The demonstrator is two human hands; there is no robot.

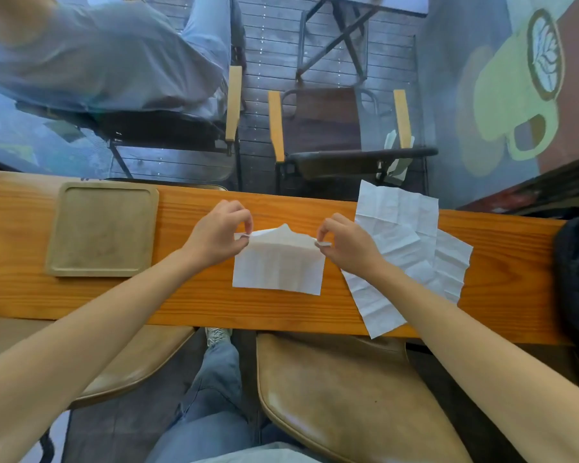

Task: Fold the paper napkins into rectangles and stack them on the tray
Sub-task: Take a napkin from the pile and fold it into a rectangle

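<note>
1. Head view, looking down on a narrow wooden table [188,305] that runs from 9 to 3 o'clock across the middle of the picture.
2. A white napkin [278,269] lies flat at the centre, its far edge lifted off the wood and sagging in the middle.
3. The left hand [216,235] pinches the napkin's far left corner between thumb and forefinger; the other fingers are curled in.
4. The right hand [346,243] pinches the far right corner the same way, thumb against forefinger.
5. At 3 o'clock from the hands, a loose pile [411,252] of unfolded, creased napkins lies on the table, its near corner hanging past the table edge.
6. At 9 o'clock, well apart from the hands, sits a square wooden tray [61,228] with nothing on it.
7. Judgement: the first fold is just under way, and no napkin is stacked yet.
8. Risk: the thin paper may tear if the two pinches pull apart too hard.
9. Risk: uneven pulling would bring the far edge down crooked, giving a skewed rectangle.
10. Risk: the right forearm lies over the pile and could sweep the overhanging sheets off the table.
</note>
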